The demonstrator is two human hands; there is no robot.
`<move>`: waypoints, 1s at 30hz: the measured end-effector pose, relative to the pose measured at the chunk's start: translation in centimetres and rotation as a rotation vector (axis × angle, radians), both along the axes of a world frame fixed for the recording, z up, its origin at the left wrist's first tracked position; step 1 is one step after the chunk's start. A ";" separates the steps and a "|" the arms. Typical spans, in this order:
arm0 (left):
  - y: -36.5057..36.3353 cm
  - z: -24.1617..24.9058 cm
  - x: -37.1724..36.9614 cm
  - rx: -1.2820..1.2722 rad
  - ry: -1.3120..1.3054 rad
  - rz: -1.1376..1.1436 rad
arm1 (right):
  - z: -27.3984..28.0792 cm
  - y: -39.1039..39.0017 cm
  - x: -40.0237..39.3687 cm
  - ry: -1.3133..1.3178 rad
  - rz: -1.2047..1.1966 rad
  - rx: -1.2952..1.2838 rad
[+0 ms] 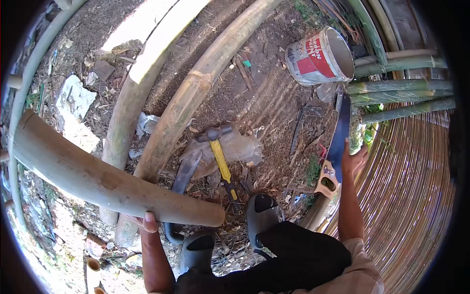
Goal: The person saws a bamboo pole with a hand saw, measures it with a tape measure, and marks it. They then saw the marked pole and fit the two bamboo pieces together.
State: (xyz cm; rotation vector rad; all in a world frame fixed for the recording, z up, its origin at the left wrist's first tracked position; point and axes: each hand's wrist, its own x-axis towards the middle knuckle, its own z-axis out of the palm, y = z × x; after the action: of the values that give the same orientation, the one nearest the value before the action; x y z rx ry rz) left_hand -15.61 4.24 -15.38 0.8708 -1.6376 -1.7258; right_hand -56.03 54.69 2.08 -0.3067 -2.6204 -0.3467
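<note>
My left hand [147, 224] grips the near side of a thick bamboo pole [117, 188], its thumb on top and its other fingers mostly hidden beneath. The pole slants across two long bamboo poles on the ground. My right hand [356, 159] is open, fingers spread, right beside a handsaw [337, 147] with a dark blade and wooden handle. Whether a fingertip touches the blade cannot be made out. Between the poles and my boots lies a hammer [221, 161] with a yellow and black handle. Next to it is a dark curved tool [183, 179], partly covered by the pole.
A paint bucket [313, 59] with a red label lies tipped on the dirt. Green bamboo poles [401, 93] and a wall of thin slats [406, 181] border the right side. The two long bamboo poles [183, 103] [129, 105] run away from me.
</note>
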 end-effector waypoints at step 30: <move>0.2 8.0 -8.1 -0.204 -0.065 -0.023 | 1.3 0.0 -20.6 -0.066 0.704 -0.027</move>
State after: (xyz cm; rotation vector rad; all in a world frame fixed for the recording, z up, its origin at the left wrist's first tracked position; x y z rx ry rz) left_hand -23.75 4.48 -7.39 0.8206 -1.8358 -1.5264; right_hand -76.58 54.67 3.35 0.6193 -2.5945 -0.0759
